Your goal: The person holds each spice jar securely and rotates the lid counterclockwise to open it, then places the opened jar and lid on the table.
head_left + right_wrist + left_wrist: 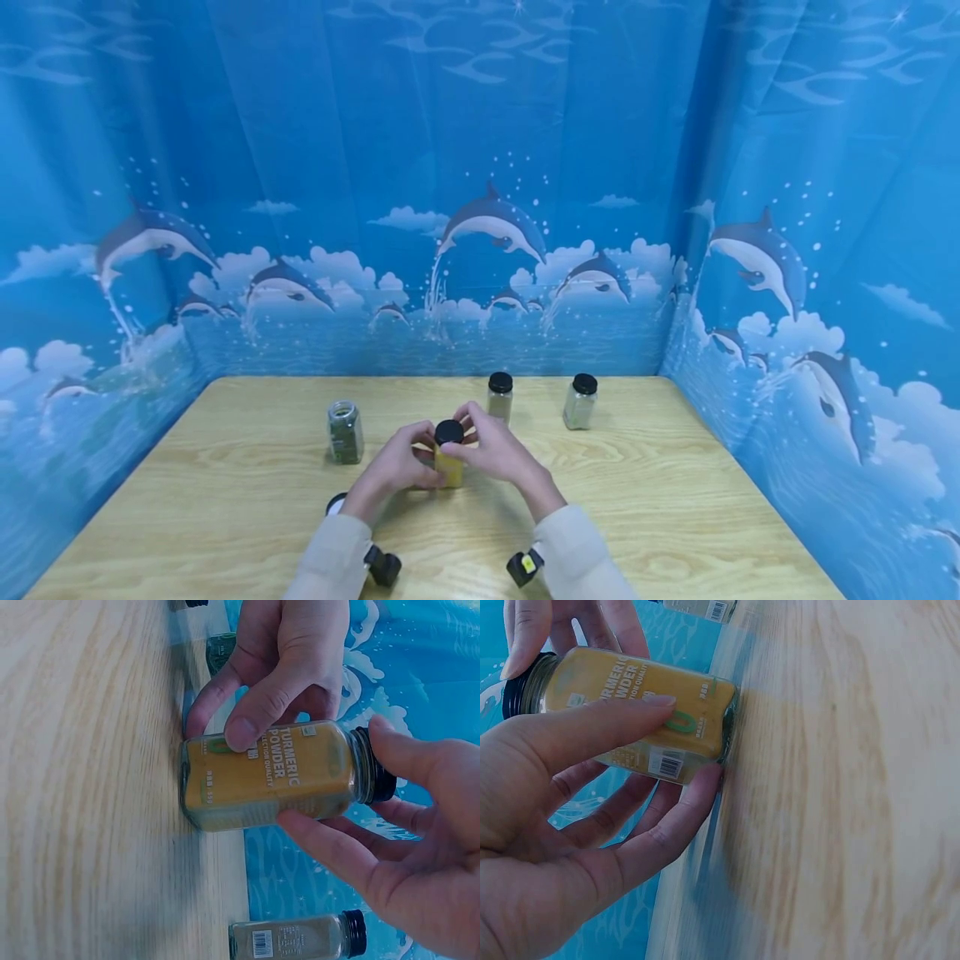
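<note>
A square glass jar of turmeric powder (450, 475) with a black lid (449, 431) stands upright on the table between the two hands. My left hand (401, 460) grips its body low down, the thumb across the label in the left wrist view and the fingers around the other side. At the jar's upper part is my right hand (497, 446). Its thumb touches the lid's edge in the right wrist view, and a finger rests against the yellow-filled glass (240, 780). The lid sits on the jar's neck.
Left of the hands stands a lidless jar of green herbs (345, 435). A black-rimmed cap with a white inside (336, 503) lies partly hidden by the left wrist. Farther back are two black-lidded jars, one brownish (499, 400), one pale (581, 404). Dolphin-print curtains (480, 333) border the table.
</note>
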`<state>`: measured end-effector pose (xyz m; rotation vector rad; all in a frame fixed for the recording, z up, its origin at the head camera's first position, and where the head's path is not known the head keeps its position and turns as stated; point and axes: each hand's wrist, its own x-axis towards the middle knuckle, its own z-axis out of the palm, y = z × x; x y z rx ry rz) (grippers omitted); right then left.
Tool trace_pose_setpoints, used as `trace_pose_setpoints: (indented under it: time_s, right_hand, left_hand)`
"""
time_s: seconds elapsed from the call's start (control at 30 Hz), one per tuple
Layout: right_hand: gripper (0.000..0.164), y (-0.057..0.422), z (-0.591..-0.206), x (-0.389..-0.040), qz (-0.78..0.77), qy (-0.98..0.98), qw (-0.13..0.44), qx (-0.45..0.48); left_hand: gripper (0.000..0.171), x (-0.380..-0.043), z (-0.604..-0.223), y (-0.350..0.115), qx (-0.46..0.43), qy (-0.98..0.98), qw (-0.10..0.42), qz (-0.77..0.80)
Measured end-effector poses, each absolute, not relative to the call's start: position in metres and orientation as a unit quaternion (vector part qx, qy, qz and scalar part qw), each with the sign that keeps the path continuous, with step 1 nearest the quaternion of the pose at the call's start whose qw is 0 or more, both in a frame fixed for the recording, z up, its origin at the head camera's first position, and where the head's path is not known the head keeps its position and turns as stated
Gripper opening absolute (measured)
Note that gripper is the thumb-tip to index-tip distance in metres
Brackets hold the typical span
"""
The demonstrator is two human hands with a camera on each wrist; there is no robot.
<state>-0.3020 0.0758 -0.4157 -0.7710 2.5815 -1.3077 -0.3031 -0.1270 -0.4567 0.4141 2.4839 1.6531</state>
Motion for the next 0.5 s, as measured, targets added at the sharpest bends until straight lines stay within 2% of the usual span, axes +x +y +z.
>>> trace_pose_setpoints:
  time_s: [0.17, 0.5]
  right_hand:
    - [0.035, 0.0783, -0.4126, -0.3014, -0.426, 0.858, 0.077, -0.277]
    - [0.039, 0.0807, -0.4117, -0.3037, -0.401, 0.858, 0.075, -0.314]
  left_hand:
    - [0.046, -0.302, -0.4563, -0.1259, 0.125, 0.827, 0.066, 0.545]
    - [0.048, -0.2997, -0.4544, -0.1245, 0.111, 0.825, 0.072, 0.549]
